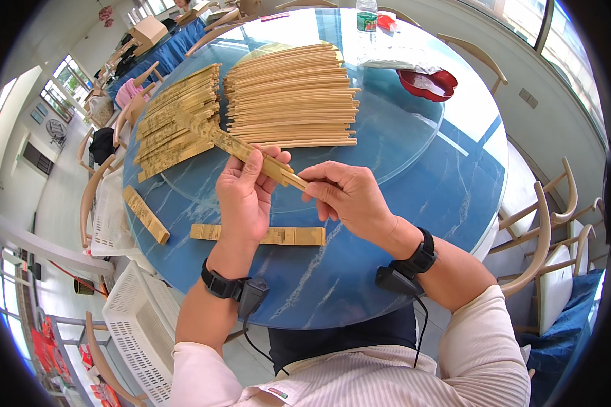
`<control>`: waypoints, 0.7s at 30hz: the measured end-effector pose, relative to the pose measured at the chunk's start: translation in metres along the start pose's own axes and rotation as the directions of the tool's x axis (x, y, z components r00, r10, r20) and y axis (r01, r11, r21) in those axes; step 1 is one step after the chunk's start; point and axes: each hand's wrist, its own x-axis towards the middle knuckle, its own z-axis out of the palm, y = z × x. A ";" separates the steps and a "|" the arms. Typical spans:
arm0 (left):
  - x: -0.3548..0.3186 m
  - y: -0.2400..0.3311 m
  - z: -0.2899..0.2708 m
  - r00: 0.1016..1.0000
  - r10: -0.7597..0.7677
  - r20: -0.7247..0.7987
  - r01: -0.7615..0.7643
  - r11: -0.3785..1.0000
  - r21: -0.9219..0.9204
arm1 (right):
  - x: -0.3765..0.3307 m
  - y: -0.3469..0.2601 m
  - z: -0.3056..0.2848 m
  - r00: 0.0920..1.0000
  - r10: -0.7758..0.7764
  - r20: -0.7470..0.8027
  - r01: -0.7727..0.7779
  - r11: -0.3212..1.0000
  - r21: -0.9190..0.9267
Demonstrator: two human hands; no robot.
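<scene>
My left hand [243, 200] is closed round a gold printed paper sleeve [227, 142], held slanting over the table. From the sleeve's near end stick out pale wooden chopsticks [296, 181]. Thumb and fingers of my right hand [346, 195] pinch their ends. Beyond my hands lies a broad pile of bare chopsticks [288, 98], stacked side by side. Left of it a fanned pile of gold sleeves [176, 122] is spread. One gold sleeve [288, 236] rests beneath my wrists, and another gold sleeve [146, 214] lies near the table's left edge.
The round blue marble-patterned table [346, 285] carries a glass turntable. A water bottle [366, 24] and a red dish [428, 85] stand at its far right. White plastic crates [139, 325] are at the left, and wooden chairs [546, 224] surround the table.
</scene>
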 end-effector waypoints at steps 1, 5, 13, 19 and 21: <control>-0.007 -0.005 0.005 0.999 -0.039 -0.004 0.039 0.999 -0.013 | -0.001 0.002 0.000 1.000 -0.002 0.006 0.002 1.000 -0.010; -0.015 -0.010 0.012 0.997 -0.072 -0.001 0.072 0.997 -0.024 | -0.001 0.000 0.003 1.000 0.029 0.000 -0.029 0.998 -0.059; -0.020 -0.014 0.014 0.998 -0.068 0.017 0.069 0.994 -0.089 | -0.007 0.005 0.006 1.000 0.005 -0.025 -0.008 0.994 -0.113; -0.017 -0.012 0.015 0.998 0.033 0.062 -0.036 0.998 0.049 | -0.002 -0.002 0.007 0.994 0.104 -0.027 -0.105 0.994 -0.037; -0.013 -0.003 0.015 0.998 0.067 0.020 -0.067 0.998 0.010 | 0.001 -0.001 0.001 0.993 0.117 0.009 -0.116 0.992 -0.048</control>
